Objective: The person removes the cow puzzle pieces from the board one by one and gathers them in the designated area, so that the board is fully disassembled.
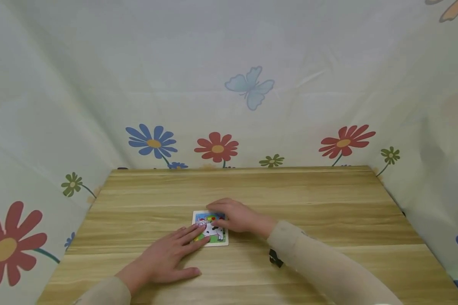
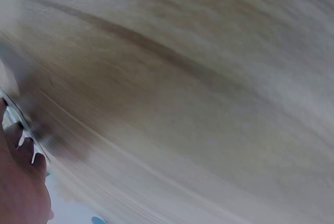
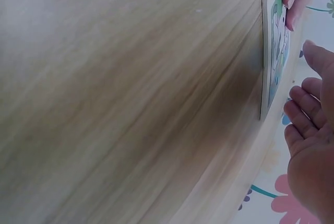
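Note:
A small square picture board (image 1: 217, 239) with a pale border lies flat on the table, showing a white cow with dark patches on green and blue. My left hand (image 1: 168, 255) reaches in from the lower left, its straight fingers resting over the board's left part and the thumb spread on the wood side. Over the board's upper right corner is my right hand (image 1: 238, 217), loosely bent and gripping nothing. In the right wrist view that hand (image 3: 315, 125) shows relaxed fingers beside the board (image 3: 267, 62). The left wrist view catches only the left hand (image 2: 21, 182) at its edge.
The wooden table (image 1: 313, 195) has striped grain. A small black object (image 1: 275, 257) shows beside the right sleeve (image 1: 328, 267), partly covered by it. Pale curtains (image 1: 175, 55) with printed flowers and butterflies stand behind the table and along both sides.

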